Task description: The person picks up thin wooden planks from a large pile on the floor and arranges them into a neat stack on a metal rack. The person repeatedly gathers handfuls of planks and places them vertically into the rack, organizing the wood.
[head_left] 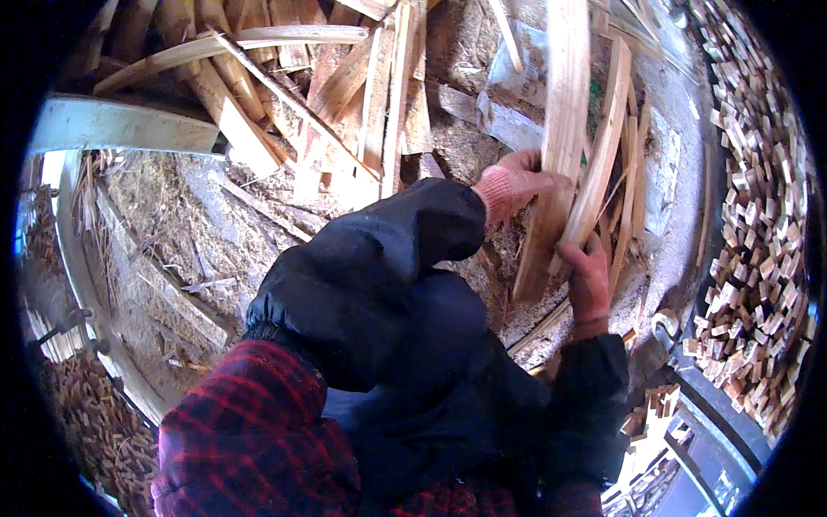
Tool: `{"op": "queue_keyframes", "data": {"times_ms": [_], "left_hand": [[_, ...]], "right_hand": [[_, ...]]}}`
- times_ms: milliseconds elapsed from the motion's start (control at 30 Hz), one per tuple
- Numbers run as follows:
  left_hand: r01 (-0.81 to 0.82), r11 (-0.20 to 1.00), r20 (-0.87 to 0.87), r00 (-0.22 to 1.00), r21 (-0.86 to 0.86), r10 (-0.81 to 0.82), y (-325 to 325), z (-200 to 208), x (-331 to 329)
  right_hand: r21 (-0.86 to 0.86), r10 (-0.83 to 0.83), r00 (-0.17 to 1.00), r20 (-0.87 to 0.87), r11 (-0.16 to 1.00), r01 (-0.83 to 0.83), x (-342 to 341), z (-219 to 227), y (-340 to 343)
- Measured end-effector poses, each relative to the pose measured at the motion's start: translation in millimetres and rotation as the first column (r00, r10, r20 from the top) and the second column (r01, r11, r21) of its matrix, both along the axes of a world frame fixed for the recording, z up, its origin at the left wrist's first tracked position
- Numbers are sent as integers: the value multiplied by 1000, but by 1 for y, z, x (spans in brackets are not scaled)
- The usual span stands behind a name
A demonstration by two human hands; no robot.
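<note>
My left hand (517, 183), which seems to wear a knit glove, is closed around the edge of a long wooden plank (566, 86). The plank runs from the top of the view down to right of centre. Beside it, a narrower wooden strip (606, 142) slants down to my right hand (589, 280). That hand is closed on the strip's lower end, thumb and fingers close to the plank's lower part. Plank and strip lie near each other, almost meeting at the low end. Dark sleeves cover both forearms; the fingers' undersides are hidden.
Loose planks and offcuts (345, 90) lie heaped at the far left, over sawdust-strewn ground (189, 202). A pale metal beam (129, 125) juts in from the left. More strips (636, 172) lie right of my hands. Stacked wood pieces (758, 224) line the right side.
</note>
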State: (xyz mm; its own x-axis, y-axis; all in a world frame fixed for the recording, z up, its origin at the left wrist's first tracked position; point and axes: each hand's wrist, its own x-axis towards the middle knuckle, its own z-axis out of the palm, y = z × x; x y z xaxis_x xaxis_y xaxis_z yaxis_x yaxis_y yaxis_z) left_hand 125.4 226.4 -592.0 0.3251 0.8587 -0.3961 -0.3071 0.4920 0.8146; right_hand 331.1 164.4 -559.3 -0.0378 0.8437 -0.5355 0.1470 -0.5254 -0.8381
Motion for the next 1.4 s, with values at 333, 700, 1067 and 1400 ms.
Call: {"op": "queue_keyframes", "data": {"times_ms": [333,700,1067,1400], "left_hand": [[-170,972,-942,319,-163,-102,-159,-14,-153],[-167,967,-279,954,-192,110,-143,-68,-98],[144,935,-781,599,323,177,-106,-32,-99],[179,983,-949,314,34,-24,-24,-44,-143]], "right_hand": [[-5,87,684,724,993,-120,-44,-124,-50],[-135,354,926,-129,919,-370,-167,-81,-2],[51,-167,978,-128,983,175,-47,-29,31],[185,312,912,266,912,-366,-109,-82,-7]]}}
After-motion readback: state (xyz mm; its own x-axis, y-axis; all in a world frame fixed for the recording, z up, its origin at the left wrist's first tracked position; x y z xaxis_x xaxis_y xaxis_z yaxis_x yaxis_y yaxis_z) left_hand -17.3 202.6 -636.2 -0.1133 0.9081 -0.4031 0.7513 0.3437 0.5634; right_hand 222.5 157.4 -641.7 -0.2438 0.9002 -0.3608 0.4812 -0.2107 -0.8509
